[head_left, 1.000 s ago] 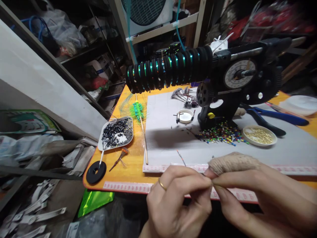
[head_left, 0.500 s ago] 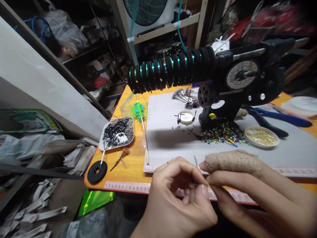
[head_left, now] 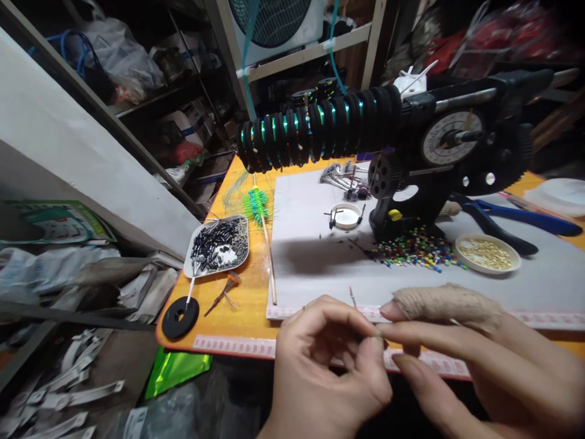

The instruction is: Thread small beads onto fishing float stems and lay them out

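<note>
My left hand (head_left: 329,372) is at the table's front edge, thumb and index finger pinched together; anything between the tips is too small to make out. Just right of it is my right hand (head_left: 475,353), with thumb and fingers apart. Its index fingertip reaches the left hand's pinch, and one finger is wrapped in a beige bandage (head_left: 443,305). A thin red-tipped piece (head_left: 351,296) shows just beyond the left fingertips. Farther back lie a pile of small multicoloured beads or pins (head_left: 415,250) and a shallow dish of gold-coloured bits (head_left: 487,253).
A black machine (head_left: 411,189) carries a row of black spools (head_left: 320,131) on its arm. Blue-handled pliers (head_left: 530,216) lie at right. On the left are a white tray (head_left: 189,268) of dark small parts, a black disc (head_left: 169,320) and a stick with green bristles (head_left: 269,262).
My right thumb has drawn away from the index finger, and the right fingers have opened. My left hand stays pinched, slightly shifted left. The red-tipped piece appears a little farther left.
</note>
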A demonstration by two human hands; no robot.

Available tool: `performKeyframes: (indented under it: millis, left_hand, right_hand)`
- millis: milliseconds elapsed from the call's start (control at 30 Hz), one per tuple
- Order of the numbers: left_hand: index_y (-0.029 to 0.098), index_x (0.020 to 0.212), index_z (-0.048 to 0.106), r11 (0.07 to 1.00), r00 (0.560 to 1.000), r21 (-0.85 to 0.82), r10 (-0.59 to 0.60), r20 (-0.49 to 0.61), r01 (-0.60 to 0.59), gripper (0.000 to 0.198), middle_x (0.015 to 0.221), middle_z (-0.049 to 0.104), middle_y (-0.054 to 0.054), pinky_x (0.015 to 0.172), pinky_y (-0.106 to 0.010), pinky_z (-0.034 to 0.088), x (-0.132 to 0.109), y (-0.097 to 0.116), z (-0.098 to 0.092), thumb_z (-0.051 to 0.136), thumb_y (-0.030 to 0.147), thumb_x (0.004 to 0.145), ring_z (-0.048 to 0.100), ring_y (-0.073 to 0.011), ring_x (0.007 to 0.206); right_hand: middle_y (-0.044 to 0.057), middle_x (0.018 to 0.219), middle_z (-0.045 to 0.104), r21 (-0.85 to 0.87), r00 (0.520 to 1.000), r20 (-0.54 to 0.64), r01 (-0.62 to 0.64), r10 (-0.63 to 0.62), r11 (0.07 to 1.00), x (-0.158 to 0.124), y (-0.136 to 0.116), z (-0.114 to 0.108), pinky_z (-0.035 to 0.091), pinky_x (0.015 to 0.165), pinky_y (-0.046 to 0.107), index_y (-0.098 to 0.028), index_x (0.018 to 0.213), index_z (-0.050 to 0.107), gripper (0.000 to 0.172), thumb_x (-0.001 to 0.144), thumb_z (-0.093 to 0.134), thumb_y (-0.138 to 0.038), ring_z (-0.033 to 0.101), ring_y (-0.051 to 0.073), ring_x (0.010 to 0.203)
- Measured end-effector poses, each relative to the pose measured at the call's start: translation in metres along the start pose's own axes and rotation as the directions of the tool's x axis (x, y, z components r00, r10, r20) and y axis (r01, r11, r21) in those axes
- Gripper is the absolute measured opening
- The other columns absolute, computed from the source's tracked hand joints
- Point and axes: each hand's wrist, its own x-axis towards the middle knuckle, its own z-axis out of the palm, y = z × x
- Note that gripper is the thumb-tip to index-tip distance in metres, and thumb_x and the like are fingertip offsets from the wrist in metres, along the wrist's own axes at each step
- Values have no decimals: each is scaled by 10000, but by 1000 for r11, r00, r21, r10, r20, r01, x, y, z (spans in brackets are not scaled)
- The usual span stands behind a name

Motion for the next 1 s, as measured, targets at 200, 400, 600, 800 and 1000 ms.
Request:
performKeyframes:
  millis: [200, 400, 600, 800, 1000]
  left_hand:
    - [262, 966, 919, 997, 996, 18, -68, -63, 69, 184, 932, 831, 26, 457, -141, 393, -14, 20, 5, 946, 79, 961, 590, -50, 569]
    - [305, 1057, 915, 997, 1000, 77, -9, -19, 10, 325, 970, 873, 46, 526, -66, 508, -11, 18, -4, 901, -5, 963, 667, -44, 623]
    - [196, 970, 846, 635, 788, 473, 541, 293, -611, 264, 755, 884, -14, 651, -104, 669, 14, 30, -9, 892, -41, 863, 833, -129, 625]
    - [260, 1056, 850, 787, 849, 337, 521, 87, -517, 242, 856, 886, 14, 548, -93, 625, 2, -2, -3, 896, 33, 987, 806, -107, 597]
    - [306, 943, 905, 993, 960, -16, 110, -256, -119, 214, 942, 803, 63, 556, -68, 582, -21, -4, 21, 1073, 413, 1023, 611, 4, 523]
  right_hand:
    - [-43, 1166, 786, 112, 988, 38, -154, 150, 982, 2, 1, 0, 631, 965, 24, -336, 1177, 754, 112, 1241, 717, -251, 826, 73, 1078]
    - [-6, 1184, 782, 128, 986, 59, -162, 156, 978, -1, 1, 0, 670, 839, 45, -327, 1204, 740, 126, 1229, 692, -213, 864, 104, 1030]
    - [9, 1110, 769, 149, 986, 76, -161, 151, 976, -4, -1, 0, 698, 787, 79, -334, 1191, 699, 125, 1218, 696, -212, 871, 142, 966]
    - [88, 1096, 802, 266, 931, 65, -362, 358, 893, -20, 1, 6, 750, 760, 266, -297, 1071, 810, 154, 1081, 913, -412, 857, 288, 1039]
    - [109, 1058, 822, 282, 908, 61, -414, 415, 865, -18, -3, 5, 769, 774, 351, -300, 1001, 872, 353, 984, 985, -633, 862, 342, 1043]
